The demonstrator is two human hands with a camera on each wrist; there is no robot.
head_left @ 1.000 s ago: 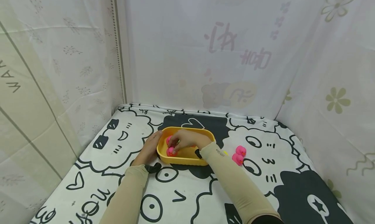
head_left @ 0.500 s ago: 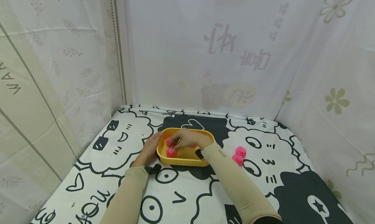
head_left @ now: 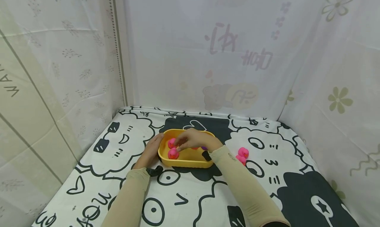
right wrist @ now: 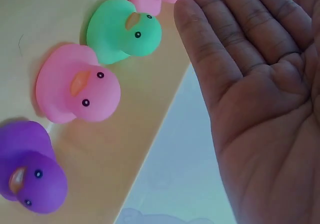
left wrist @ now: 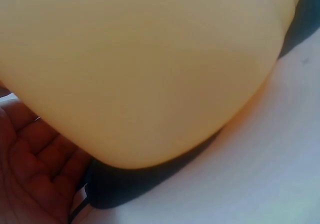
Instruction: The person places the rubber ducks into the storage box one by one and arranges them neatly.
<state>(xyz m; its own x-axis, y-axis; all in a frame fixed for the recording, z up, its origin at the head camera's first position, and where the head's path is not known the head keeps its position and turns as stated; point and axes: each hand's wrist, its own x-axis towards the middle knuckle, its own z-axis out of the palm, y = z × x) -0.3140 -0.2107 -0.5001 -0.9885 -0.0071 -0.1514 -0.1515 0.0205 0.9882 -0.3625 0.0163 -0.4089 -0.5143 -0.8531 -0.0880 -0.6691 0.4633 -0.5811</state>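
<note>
The right hand [head_left: 194,139] is poised over the box, its fingers loosely extended and gripping nothing. It has drawn back slightly to the right from the near pink duck [head_left: 173,154], so more of that duck now shows; whether a fingertip still brushes it, I cannot tell. The duck appears to have been let go, which suggests its placing is done, or nearly.

That duck sits at the left end of the yellow box [head_left: 190,163], just in front of the far pink duck [head_left: 171,143]. The right wrist view shows more ducks in the box: a green duck [right wrist: 117,31], a middle pink duck [right wrist: 75,86] and a purple duck [right wrist: 35,169], in a row.

The left hand [head_left: 151,149] has stayed in place, fingers fairly straight, resting against the box's left end.

Farther out, to the right of the box, two pink ducks [head_left: 243,152] remain on the patterned counter [head_left: 178,189], close together.
</note>
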